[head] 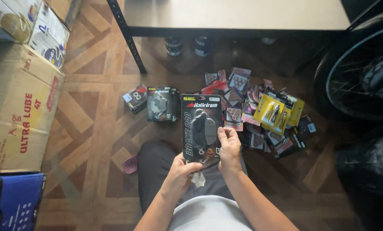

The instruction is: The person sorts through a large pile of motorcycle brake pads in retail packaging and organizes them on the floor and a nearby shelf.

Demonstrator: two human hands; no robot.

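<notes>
I hold a flat black blister pack with two dark pads under clear plastic, upright in front of my lap. My left hand grips its bottom left corner. My right hand pinches its right edge, thumb on the front. A small scrap of white material hangs below my left hand. On the wooden floor just beyond lies a stack of similar black packs and a smaller dark packet.
A heap of small pink and black packets and yellow packs lies to the right. Cardboard boxes stand at left, a blue box below them. A table leg, two cans and a wheel are behind.
</notes>
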